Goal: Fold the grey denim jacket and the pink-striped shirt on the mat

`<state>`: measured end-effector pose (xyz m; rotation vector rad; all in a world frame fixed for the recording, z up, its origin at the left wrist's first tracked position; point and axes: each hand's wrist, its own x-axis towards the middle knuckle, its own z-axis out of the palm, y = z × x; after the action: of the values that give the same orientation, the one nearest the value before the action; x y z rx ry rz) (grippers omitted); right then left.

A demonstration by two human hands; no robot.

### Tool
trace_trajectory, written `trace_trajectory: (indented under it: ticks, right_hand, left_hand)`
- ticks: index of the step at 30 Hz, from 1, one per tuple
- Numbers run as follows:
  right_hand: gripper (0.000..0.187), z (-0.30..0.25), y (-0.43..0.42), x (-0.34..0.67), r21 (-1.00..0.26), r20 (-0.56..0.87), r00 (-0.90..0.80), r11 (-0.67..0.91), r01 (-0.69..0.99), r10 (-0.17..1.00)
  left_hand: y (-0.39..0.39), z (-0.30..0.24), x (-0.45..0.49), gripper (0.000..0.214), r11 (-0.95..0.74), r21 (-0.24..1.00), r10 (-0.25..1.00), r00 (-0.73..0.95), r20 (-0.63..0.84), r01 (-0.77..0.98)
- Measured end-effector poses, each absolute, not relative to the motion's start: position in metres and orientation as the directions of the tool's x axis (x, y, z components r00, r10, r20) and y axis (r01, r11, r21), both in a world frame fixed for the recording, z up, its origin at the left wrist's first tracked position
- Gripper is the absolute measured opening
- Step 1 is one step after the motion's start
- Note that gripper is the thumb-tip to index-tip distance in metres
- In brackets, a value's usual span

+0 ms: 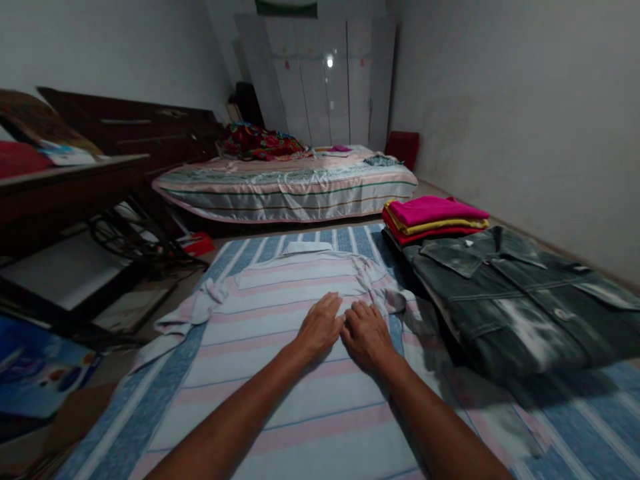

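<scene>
L hand (320, 328), R hand (367, 337) flat, gripping nothing, on pink-striped polo shirt (270, 303)

A shirt (280, 347) lies spread on a mat (590, 413). The left hand (320, 327) and right hand (367, 333) rest flat on its middle, side by side. A jacket (510, 300) lies just right of the shirt, with a stack of folded clothes (435, 220) behind it. Farther back stands a bed (285, 190), a wardrobe (320, 87) behind that, and a table (65, 187) at left.
</scene>
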<state>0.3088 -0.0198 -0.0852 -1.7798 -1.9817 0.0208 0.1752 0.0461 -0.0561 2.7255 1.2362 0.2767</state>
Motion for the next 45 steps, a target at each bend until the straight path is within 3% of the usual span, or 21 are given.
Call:
trace_trajectory:
  ticks: [8,15,25,31,40,45]
  right_hand:
    - [0.02,-0.088,-0.021,0.313,-0.294,0.339,-0.068,0.174,0.94,0.938]
    - [0.014,-0.082,-0.019,0.314,-0.266,0.339,-0.082,0.179,0.947,0.937]
    - [0.018,-0.073,-0.121,0.355,-0.187,0.389,-0.055,0.137,0.973,0.92]
    - [0.025,-0.101,-0.19,0.355,-0.205,0.532,-0.004,0.133,0.97,0.847]
    - [0.041,-0.108,-0.197,0.314,-0.148,0.426,-0.195,0.28,0.948,0.884]
    - [0.044,-0.104,-0.187,0.302,-0.144,0.334,-0.012,0.064,0.988,0.942]
  left_hand:
    - [-0.022,-0.073,0.16,0.056,-0.557,0.079,0.831,0.556,0.028,0.827]
    - [-0.024,-0.09,0.159,0.062,-0.563,0.022,0.825,0.56,0.069,0.826]
    - [-0.022,-0.092,0.16,0.067,-0.549,0.087,0.835,0.549,0.035,0.831]
    - [-0.024,-0.082,0.162,0.064,-0.54,0.137,0.839,0.545,0.0,0.831]
    - [-0.025,-0.083,0.163,0.062,-0.545,0.149,0.837,0.546,0.038,0.825]
    - [-0.025,-0.083,0.164,0.062,-0.55,0.153,0.834,0.549,0.053,0.821]
